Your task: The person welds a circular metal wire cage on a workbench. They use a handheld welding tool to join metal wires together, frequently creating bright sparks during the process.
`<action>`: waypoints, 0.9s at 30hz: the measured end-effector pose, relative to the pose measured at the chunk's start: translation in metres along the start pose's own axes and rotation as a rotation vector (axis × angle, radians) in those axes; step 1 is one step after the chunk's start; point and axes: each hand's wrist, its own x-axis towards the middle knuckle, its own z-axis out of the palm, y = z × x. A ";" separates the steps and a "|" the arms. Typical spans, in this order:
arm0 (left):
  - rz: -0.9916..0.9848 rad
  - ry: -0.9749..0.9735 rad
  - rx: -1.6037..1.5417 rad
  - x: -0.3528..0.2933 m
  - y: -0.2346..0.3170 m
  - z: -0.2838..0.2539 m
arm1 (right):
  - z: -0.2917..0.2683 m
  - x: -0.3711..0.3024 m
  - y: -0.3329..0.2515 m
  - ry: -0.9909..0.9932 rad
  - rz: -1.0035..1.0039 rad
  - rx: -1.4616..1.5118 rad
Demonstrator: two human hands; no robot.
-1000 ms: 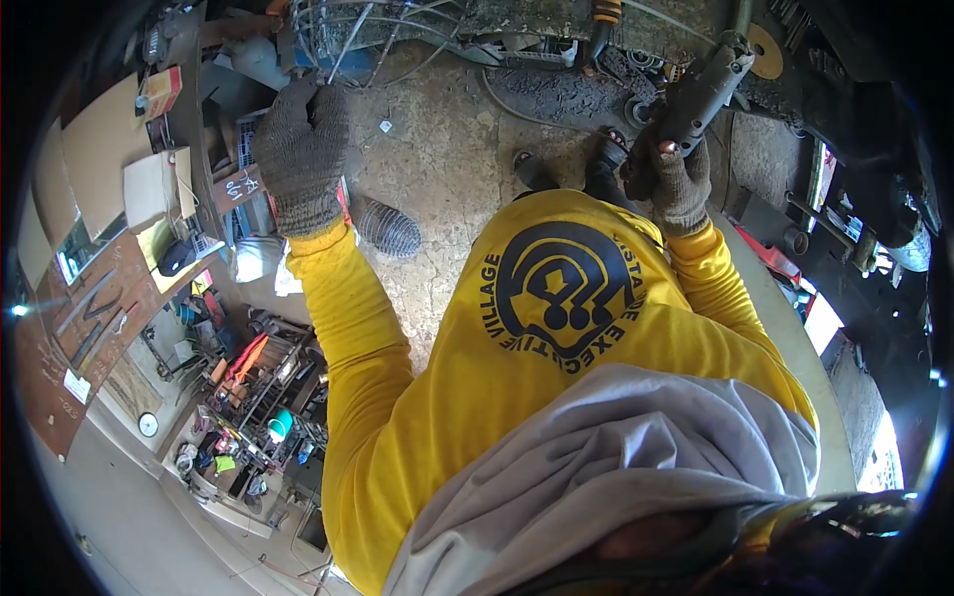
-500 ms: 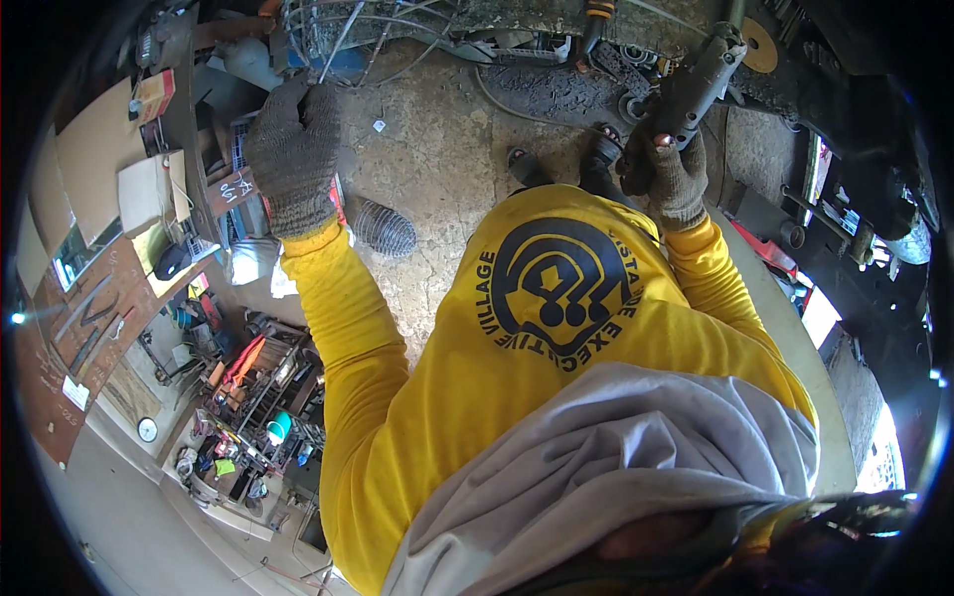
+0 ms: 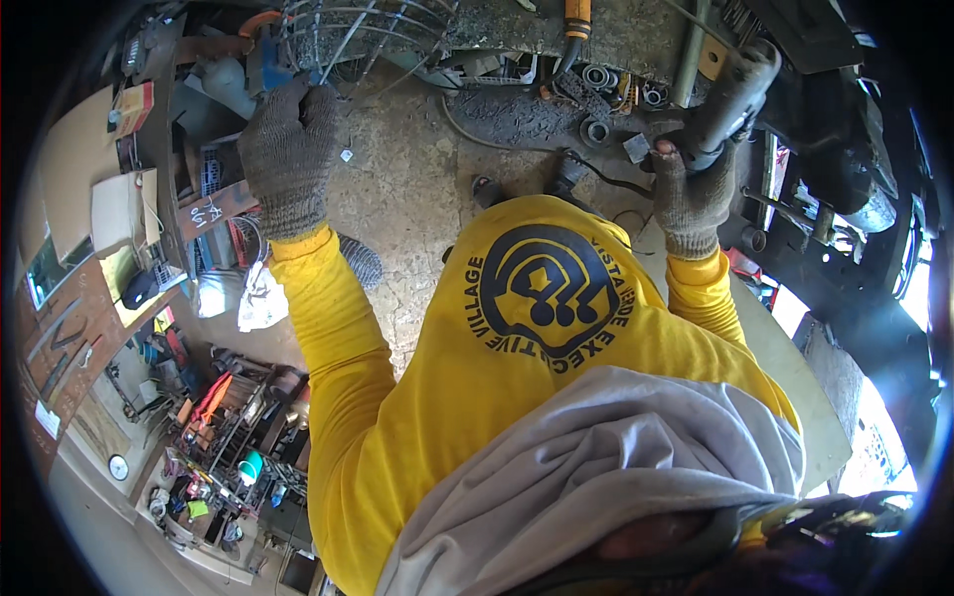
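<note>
Your right hand [image 3: 693,194], in a knitted brown-gray glove, is closed around the lower end of a gray cylindrical tool [image 3: 737,94], which stands tilted well to the right of the round wire cage [image 3: 346,45]. The bare tip of your right thumb pokes out of the glove on the side of the tool facing the cage. Your left hand [image 3: 288,169], gloved alike, is raised just below the cage, near its lower left edge; I cannot tell whether its fingers are spread or pressed together, nor whether they touch the wire. The cage sits over the left part of the desk [image 3: 487,32]. Right of the cage an orange handle [image 3: 577,18] points down, and beyond it lies a tan disc [image 3: 712,58], partly hidden by your tool. Lower right of the cage, a metal ring [image 3: 595,132] rests in the dark patch of floor, above your sandaled feet [image 3: 568,171]. Directly below the cage a small white square [image 3: 346,155] lies on the floor. A round clock [image 3: 118,467] is far to the cage's lower left.
</note>
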 end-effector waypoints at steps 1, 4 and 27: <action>-0.001 0.006 -0.005 0.000 -0.002 0.002 | 0.004 0.001 -0.003 0.001 -0.006 -0.004; -0.014 -0.029 0.007 0.001 0.000 -0.001 | 0.016 0.009 -0.005 -0.012 0.007 -0.288; 0.025 0.008 0.012 0.002 0.000 0.006 | 0.006 -0.016 0.013 0.038 0.138 0.373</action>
